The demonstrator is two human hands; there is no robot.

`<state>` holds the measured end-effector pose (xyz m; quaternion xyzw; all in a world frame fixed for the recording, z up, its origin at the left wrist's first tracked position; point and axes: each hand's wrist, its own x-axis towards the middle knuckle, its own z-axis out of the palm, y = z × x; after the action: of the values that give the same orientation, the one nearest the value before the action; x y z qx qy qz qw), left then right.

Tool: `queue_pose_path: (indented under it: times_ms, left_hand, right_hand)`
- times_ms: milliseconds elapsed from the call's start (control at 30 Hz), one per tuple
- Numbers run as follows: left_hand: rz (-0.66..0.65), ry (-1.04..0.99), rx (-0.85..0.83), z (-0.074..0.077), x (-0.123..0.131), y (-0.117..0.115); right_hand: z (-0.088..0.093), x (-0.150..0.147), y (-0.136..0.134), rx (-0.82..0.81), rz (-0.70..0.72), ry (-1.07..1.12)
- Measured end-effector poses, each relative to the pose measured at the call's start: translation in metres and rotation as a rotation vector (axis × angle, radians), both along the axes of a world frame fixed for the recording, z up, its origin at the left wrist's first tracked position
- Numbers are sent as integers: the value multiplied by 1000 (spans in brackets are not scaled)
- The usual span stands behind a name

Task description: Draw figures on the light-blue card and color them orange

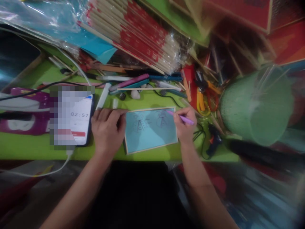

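A small light-blue board (152,135) with a pale wooden rim lies on the green table (28,148), with two dark line drawings near its top edge. My right hand (184,125) is closed on a pink pen (183,118), whose tip rests on the right drawing. My left hand (108,127) lies at the board's left edge, fingers curled and pressing on its top-left corner.
A phone (79,116) showing 02:57 lies left of my left hand, a white cable (47,171) leading off it. Pens, sticks and scissors (205,95) crowd the back. A green mesh cylinder (257,106) stands at right, a glue gun (213,143) beside it.
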<state>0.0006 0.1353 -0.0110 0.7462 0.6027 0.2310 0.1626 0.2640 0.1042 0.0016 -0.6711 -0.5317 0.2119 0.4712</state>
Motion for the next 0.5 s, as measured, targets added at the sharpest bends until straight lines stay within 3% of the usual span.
queue_pose_path:
  times_ms: [267,500]
  left_hand:
    - [13,-3,1,-2,0,-1]
    - [-9,13,35,-2,0,0]
  right_hand:
    - [-2,3,-1,-4,-40,67]
    - [-8,7,-1,95,-148,238]
